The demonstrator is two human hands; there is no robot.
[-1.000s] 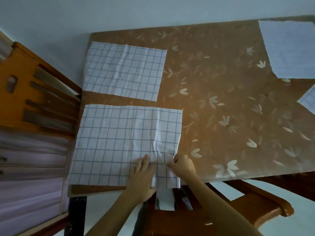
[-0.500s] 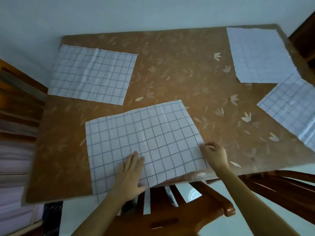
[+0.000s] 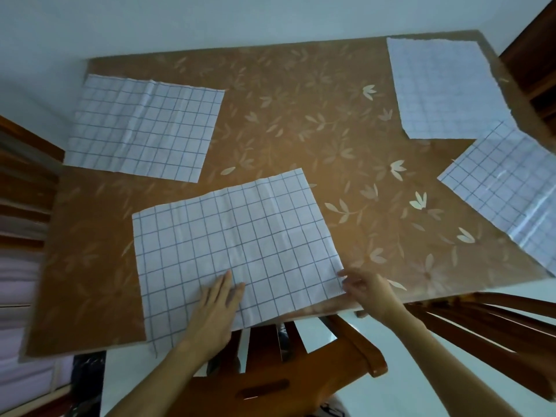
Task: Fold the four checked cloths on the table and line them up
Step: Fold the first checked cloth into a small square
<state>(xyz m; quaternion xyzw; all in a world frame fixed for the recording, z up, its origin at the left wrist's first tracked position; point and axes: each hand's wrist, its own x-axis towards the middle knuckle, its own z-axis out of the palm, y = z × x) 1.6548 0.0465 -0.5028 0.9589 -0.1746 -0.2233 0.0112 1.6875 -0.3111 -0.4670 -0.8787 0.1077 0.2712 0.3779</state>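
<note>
Four white checked cloths lie unfolded on the brown leaf-patterned table (image 3: 294, 121). The nearest cloth (image 3: 240, 236) sits in the middle front, turned slightly, its near edge hanging over the table's front edge. My left hand (image 3: 213, 314) presses flat on this cloth's near part, fingers apart. My right hand (image 3: 367, 290) pinches its near right corner. A second cloth (image 3: 144, 127) lies at the far left. A third cloth (image 3: 445, 85) is at the far right corner. The fourth cloth (image 3: 508, 188) lies at the right edge, partly over it.
A wooden chair (image 3: 301, 365) stands under the table's front edge between my arms. Another slatted chair (image 3: 487, 320) is at the lower right. Wooden furniture (image 3: 27, 182) borders the left edge, and dark wood (image 3: 535, 64) the far right corner.
The nearest cloth slid from the table's left front to the middle front and rotated slightly. My right hand moved out to its near right corner. The view swung right, revealing the right-hand cloths.
</note>
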